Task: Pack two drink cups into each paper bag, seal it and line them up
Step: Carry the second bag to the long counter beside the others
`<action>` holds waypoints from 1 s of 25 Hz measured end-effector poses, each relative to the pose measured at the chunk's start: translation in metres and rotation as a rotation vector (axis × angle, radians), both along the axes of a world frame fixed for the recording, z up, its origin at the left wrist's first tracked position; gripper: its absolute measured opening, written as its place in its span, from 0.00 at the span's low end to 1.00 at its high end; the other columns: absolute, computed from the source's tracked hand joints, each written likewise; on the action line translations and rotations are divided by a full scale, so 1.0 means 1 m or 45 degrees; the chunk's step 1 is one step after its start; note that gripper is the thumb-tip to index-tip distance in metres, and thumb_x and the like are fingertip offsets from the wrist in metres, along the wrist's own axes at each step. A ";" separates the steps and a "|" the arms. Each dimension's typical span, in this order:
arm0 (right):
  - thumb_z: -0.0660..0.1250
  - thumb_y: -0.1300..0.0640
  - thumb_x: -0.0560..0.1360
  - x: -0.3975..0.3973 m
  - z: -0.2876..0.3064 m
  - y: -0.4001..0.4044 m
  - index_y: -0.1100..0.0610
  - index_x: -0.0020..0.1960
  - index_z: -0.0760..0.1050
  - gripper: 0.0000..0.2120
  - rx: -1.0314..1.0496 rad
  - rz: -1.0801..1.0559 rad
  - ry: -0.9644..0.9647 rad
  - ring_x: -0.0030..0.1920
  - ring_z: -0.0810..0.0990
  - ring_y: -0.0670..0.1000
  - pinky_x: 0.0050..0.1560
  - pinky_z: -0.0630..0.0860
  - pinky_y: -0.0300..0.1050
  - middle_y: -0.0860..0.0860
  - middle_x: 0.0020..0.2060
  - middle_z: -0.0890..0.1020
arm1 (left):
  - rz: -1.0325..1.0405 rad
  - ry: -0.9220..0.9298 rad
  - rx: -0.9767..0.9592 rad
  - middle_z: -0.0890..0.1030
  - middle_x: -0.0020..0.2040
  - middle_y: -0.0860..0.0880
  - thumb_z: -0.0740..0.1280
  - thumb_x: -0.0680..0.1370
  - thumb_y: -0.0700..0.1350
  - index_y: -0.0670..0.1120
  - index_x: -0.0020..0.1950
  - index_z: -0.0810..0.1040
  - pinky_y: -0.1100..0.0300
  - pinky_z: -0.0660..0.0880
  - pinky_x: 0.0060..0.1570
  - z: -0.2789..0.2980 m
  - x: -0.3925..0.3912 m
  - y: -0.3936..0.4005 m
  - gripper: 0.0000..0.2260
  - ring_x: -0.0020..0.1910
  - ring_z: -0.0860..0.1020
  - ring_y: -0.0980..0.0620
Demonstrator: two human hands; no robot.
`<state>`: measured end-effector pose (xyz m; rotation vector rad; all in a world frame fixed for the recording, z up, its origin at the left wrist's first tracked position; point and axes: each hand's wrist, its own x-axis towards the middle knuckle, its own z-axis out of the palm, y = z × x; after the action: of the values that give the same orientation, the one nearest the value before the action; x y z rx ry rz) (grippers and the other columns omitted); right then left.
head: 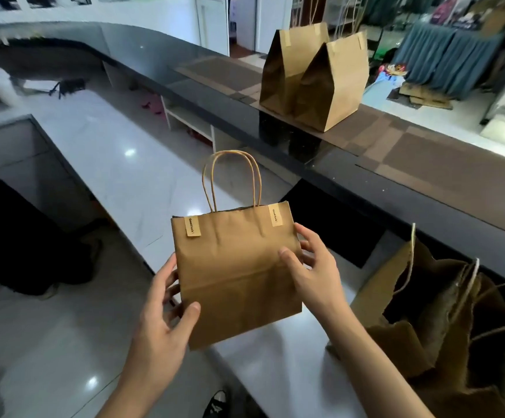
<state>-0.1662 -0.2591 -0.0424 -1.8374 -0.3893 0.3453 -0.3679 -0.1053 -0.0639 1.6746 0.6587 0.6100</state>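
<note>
A curved service counter in a tiled shop interior

Your view is crossed from 10 o'clock to 4 o'clock by a black glossy counter top (275, 128), with brown woven mats (444, 164) laid along it. Below it, at 9 o'clock, glossy white floor tiles (118, 164) mirror ceiling lights, and white shelving (190, 122) sits under the counter near 11 o'clock. At 12 o'clock you see a white door frame (215, 22); at 2 o'clock, a table skirted in teal cloth (444, 55).
</note>
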 end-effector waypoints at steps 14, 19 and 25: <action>0.70 0.45 0.79 0.099 0.122 0.004 0.41 0.74 0.67 0.25 -0.212 -0.151 -0.108 0.60 0.78 0.50 0.54 0.75 0.44 0.47 0.63 0.79 | -0.167 -0.169 0.227 0.68 0.64 0.79 0.71 0.77 0.38 0.76 0.71 0.60 0.77 0.71 0.51 0.069 0.131 0.032 0.38 0.61 0.70 0.76; 0.70 0.48 0.79 0.131 0.148 0.000 0.44 0.73 0.69 0.24 -0.234 -0.218 -0.089 0.57 0.78 0.50 0.48 0.76 0.40 0.50 0.61 0.79 | -0.316 -0.243 0.216 0.68 0.68 0.73 0.70 0.78 0.38 0.75 0.73 0.60 0.77 0.73 0.51 0.081 0.171 0.032 0.38 0.65 0.70 0.71; 0.70 0.52 0.79 0.159 0.170 -0.002 0.47 0.72 0.71 0.23 -0.177 -0.309 0.005 0.61 0.79 0.54 0.62 0.78 0.51 0.53 0.60 0.80 | -0.377 -0.348 0.286 0.66 0.70 0.70 0.70 0.78 0.40 0.73 0.75 0.58 0.64 0.70 0.60 0.105 0.206 0.031 0.37 0.67 0.68 0.69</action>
<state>-0.0076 -0.2606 0.1273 -1.9945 -0.1392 0.2129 -0.1621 -0.0740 0.0413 1.8095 0.1447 0.7005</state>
